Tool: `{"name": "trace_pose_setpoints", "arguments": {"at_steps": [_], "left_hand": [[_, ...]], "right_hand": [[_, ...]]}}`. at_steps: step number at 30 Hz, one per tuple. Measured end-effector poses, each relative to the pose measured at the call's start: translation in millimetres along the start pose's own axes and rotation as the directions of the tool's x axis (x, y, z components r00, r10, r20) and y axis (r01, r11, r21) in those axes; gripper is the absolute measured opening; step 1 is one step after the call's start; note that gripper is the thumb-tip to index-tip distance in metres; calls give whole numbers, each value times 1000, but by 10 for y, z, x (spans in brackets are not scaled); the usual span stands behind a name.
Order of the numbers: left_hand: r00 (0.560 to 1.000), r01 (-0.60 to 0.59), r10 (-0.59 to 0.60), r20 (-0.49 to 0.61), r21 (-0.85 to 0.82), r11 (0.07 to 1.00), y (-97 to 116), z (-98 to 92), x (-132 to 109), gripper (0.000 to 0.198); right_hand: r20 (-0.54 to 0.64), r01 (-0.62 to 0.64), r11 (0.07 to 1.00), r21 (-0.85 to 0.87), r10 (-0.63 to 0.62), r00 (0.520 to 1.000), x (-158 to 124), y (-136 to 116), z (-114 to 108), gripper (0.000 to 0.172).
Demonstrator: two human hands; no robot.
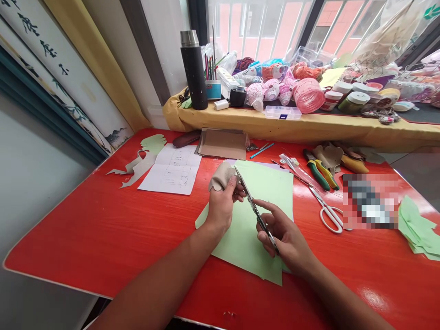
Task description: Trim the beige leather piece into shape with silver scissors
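Note:
My left hand (pixel 224 201) pinches a curled beige piece of leather-like sheet (pixel 220 177) between thumb and fingers. In my right hand (pixel 280 231) is a pair of metal scissors (pixel 255 208), seen nearly edge-on, with the index finger laid along it. The blades point up and left, and their tips lie beside the beige piece; whether they touch it I cannot tell. Both hands are over light green paper sheets (pixel 247 250) on the red table (pixel 144 233).
Left of the hands lie a white paper with drawn lines (pixel 173 169) and beige scraps (pixel 139 169). To the right are white-handled scissors (pixel 332 215), green-and-yellow pliers (pixel 321 170) and green paper pieces (pixel 417 229). Brown cardboard (pixel 223 143) and a crowded sill with a black thermos (pixel 194 71) stand behind.

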State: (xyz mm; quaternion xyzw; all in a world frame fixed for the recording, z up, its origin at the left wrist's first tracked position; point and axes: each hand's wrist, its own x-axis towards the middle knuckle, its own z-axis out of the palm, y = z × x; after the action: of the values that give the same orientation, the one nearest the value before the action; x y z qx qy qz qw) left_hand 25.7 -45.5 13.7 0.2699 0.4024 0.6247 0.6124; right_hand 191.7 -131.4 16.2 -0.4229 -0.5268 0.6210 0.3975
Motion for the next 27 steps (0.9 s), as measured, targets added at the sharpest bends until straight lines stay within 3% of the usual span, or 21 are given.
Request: {"name": "trace_pose_setpoints", "arguments": {"at_steps": [27], "left_hand": [[1000, -17, 17, 9, 20, 1000, 7, 9, -32, 32]], "right_hand": [[-3, -3, 999, -34, 3, 1000, -20, -1, -8, 67]]}}
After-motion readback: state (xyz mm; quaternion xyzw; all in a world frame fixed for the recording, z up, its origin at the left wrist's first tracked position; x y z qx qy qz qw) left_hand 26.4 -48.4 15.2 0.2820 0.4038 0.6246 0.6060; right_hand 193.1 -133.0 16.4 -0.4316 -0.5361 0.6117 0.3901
